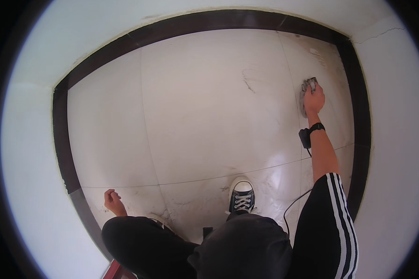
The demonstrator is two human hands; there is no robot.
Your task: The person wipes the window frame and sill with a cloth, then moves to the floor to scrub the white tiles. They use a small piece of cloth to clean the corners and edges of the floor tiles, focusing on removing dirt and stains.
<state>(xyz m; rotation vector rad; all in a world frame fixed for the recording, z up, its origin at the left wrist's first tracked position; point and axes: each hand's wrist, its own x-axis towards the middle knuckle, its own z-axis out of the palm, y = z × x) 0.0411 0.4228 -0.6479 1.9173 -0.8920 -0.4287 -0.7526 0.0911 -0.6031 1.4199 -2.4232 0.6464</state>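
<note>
My right hand (314,99), at the right of the view, is closed on a bunched grey cloth (303,101) pressed against the pale tiled floor (209,115). A black wristband and a small black device (304,138) with a cable are at that wrist. My left hand (114,202) is at the lower left beside my bent knee, its fingers curled loosely; I cannot tell whether anything is in it. Dark smudges (248,83) mark the floor left of the cloth, and brownish stains (317,52) lie beyond it near the far right corner.
Dark skirting (209,20) runs round the floor below white walls (394,104). My black canvas shoe (243,195) stands on the floor near my knees, with more dirt marks around it. A red edge (113,270) shows at the lower left. The cable (285,212) runs down beside my right sleeve.
</note>
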